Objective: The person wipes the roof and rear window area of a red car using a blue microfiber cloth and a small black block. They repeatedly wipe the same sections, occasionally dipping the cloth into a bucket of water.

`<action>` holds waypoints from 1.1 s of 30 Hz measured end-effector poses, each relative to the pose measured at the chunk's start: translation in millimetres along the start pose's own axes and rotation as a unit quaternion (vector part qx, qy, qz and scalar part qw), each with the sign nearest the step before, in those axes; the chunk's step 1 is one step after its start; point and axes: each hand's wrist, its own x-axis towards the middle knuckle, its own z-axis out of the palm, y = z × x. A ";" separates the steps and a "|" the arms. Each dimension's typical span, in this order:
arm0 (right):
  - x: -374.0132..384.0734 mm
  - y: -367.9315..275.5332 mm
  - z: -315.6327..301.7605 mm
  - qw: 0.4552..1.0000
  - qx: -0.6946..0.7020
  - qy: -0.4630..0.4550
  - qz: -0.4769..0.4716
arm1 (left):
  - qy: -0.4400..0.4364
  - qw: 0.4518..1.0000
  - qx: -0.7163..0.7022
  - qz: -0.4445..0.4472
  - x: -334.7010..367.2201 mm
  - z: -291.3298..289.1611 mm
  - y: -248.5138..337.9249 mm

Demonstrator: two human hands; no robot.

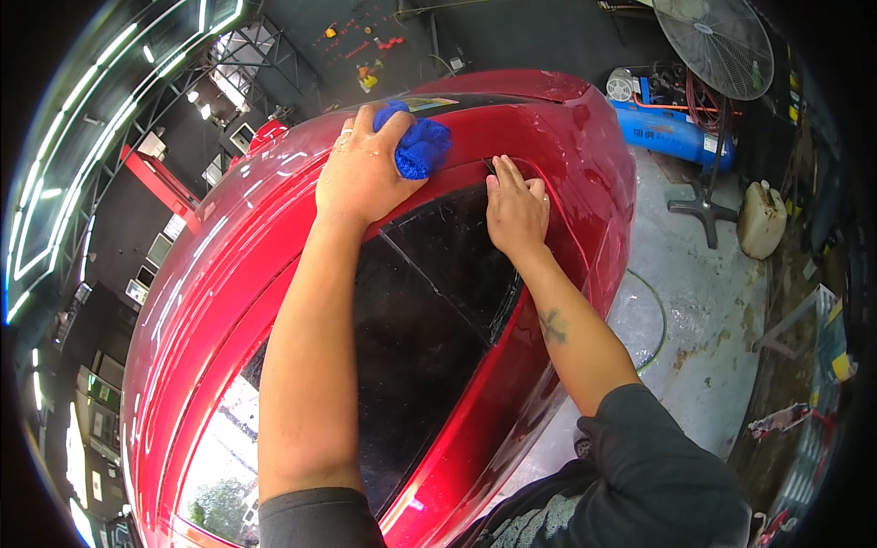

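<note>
The cloth [423, 151] is bright blue and looks soft. It is squished up into a lumpy bunch, over the red paint just past the top edge of a dark window. The car [521, 123] is red and very shiny, with wet-looking marks near its back. Its side window [411, 347] is black, with a thin line running across the glass.

There are two hands [361, 178] [519, 215], one cloth [425, 148], one car [521, 132] and one fan [722, 46].
</note>
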 end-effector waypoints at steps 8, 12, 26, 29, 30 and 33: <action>-16.8 -30.9 -10.5 0.996 0.035 -0.018 -0.086 | 0.004 1.000 -0.002 0.018 -2.3 6.9 -7.2; -6.1 -29.5 1.6 0.999 0.025 -0.002 -0.026 | 0.005 1.000 0.002 0.013 0.8 4.9 -6.1; -36.6 -54.5 -5.5 0.986 0.053 -0.014 -0.155 | -0.001 1.000 0.012 0.002 -10.1 4.9 -12.0; -1.6 3.8 7.3 0.997 -0.031 0.013 -0.069 | -0.005 1.000 -0.005 0.016 -1.2 3.2 -5.3; 9.7 24.4 10.9 0.998 -0.037 0.040 -0.016 | -0.003 1.000 -0.003 0.017 3.1 1.2 -0.8; 2.5 -13.4 1.2 1.000 -0.017 -0.019 -0.009 | -0.002 1.000 0.003 0.010 -0.9 2.5 -4.1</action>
